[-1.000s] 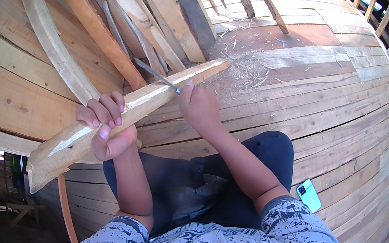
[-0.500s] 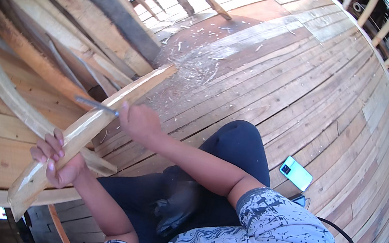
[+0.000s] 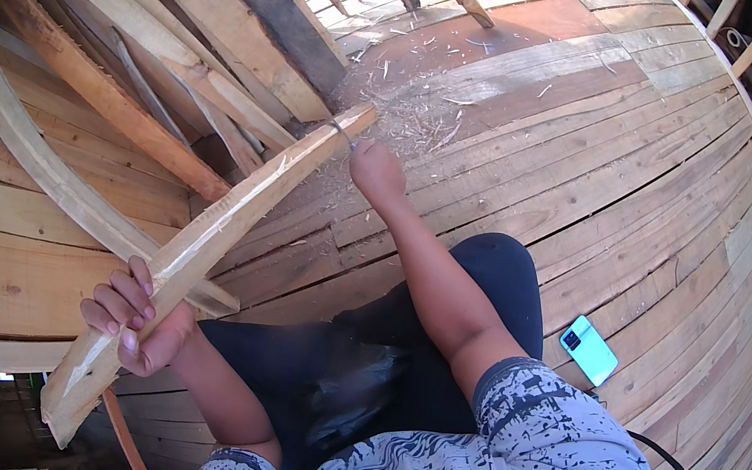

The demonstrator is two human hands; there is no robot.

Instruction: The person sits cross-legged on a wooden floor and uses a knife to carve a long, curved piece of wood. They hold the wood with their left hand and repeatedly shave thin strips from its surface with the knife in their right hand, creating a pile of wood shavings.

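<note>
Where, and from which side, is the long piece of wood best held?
The piece of wood seems best gripped near its lower end, from the right and underneath, as the left hand does: its narrow width allows wrapping, and the metal tool is at the far end.

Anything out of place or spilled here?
Wood shavings lie scattered over the floor planks near the far end of the held timber: loose litter. A light-blue phone lies on the planks beside the right knee, odd amid woodwork.
</note>
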